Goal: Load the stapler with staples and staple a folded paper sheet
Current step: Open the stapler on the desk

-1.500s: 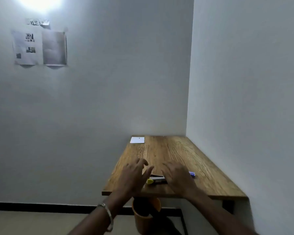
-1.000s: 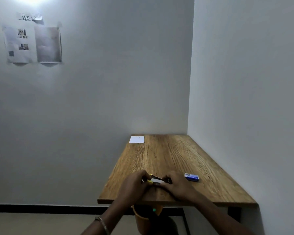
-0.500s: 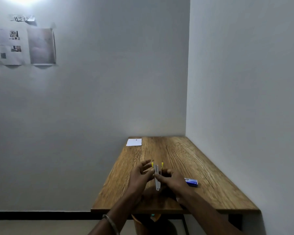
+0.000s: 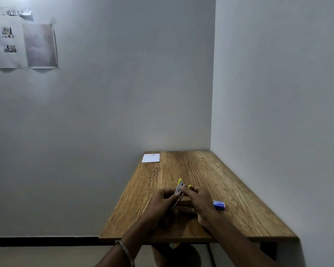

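A small stapler (image 4: pixel 180 189) with yellow ends and a silver body is lifted above the near part of the wooden table (image 4: pixel 201 176), hinged apart and pointing up and away. My left hand (image 4: pixel 161 204) grips its lower part from the left. My right hand (image 4: pixel 200 201) holds it from the right, fingertips by the yellow tip. A blue staple box (image 4: pixel 219 205) lies on the table just right of my right hand. A white folded paper sheet (image 4: pixel 151 158) lies flat at the table's far left corner.
The table stands in a corner, with a wall behind it and another along its right side. An orange bin (image 4: pixel 163 254) sits under the table's near edge. Printed sheets (image 4: pixel 22 45) hang on the back wall at upper left.
Both hands closed on the stapler on the table, lifted it and swung it apart. Since half a second ago it has tilted slightly to the right.
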Demonstrator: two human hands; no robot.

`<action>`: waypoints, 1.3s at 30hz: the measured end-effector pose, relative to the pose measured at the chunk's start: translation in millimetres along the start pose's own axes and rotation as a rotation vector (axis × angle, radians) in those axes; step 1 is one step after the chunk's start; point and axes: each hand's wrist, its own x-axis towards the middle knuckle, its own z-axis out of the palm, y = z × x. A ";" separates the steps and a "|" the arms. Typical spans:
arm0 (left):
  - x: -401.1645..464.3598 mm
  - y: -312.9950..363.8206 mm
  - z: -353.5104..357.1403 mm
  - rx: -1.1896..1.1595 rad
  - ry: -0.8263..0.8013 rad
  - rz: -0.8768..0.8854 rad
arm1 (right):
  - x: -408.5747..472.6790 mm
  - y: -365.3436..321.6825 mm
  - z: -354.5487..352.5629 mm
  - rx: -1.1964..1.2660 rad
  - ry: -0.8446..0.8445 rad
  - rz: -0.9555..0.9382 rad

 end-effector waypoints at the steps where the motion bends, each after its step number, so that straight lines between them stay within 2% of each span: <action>1: 0.9 -0.5 -0.8 -0.009 0.004 -0.005 | 0.2 0.2 -0.1 -0.003 -0.007 -0.005; 8: 2.2 0.0 -1.1 -0.105 0.029 -0.050 | -0.6 0.7 -3.2 0.009 -0.047 -0.002; 20: 5.7 -6.4 1.1 -0.103 0.078 -0.043 | 3.9 7.1 0.2 -0.027 -0.017 -0.062; 24: 8.5 -5.5 -3.8 -0.156 0.174 -0.120 | 11.4 12.1 -3.5 0.028 0.059 -0.039; 26: 11.0 -6.2 -5.4 -0.130 0.178 -0.132 | 14.2 13.4 -5.3 0.054 0.045 -0.042; 29: 12.3 -8.4 -8.9 -0.198 0.215 -0.179 | 17.5 16.8 -6.6 0.072 0.023 -0.037; 32: 7.3 -6.3 -11.8 -0.287 0.227 -0.155 | 17.8 18.4 -7.6 0.031 0.049 -0.082; 36: 2.8 -10.2 -18.3 -0.090 0.243 -0.084 | 17.3 20.1 -10.8 0.026 0.073 -0.086; 39: 0.3 -11.5 -30.3 -0.030 0.229 -0.081 | 16.7 19.4 -10.8 -0.016 0.039 -0.074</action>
